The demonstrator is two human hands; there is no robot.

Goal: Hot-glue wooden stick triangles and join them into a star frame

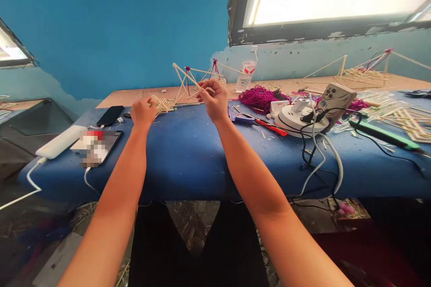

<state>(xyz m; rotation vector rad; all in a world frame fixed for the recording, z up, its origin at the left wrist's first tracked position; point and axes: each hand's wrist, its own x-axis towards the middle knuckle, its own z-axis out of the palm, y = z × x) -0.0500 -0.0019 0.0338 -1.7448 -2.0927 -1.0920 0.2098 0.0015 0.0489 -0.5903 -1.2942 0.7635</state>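
My right hand (215, 98) is closed, fingertips pinched on a thin pale stick belonging to a stick frame (182, 76). The frame's slanting sticks meet in peaks, and purple yarn (215, 62) is wound at some of its joints. Further left, my left hand (144, 113) is curled shut beside a pile of short pale sticks (163, 104); whatever its fingers hold, if anything, is hidden from view.
A bundle of purple yarn (257, 99), a plastic bottle (247, 71), an orange-handled tool (272, 128) and a round white power strip (299, 119) with cables lie right. Phones (110, 115) and a white power bank (60, 142) are left. Another stick frame (365, 71) stands back right.
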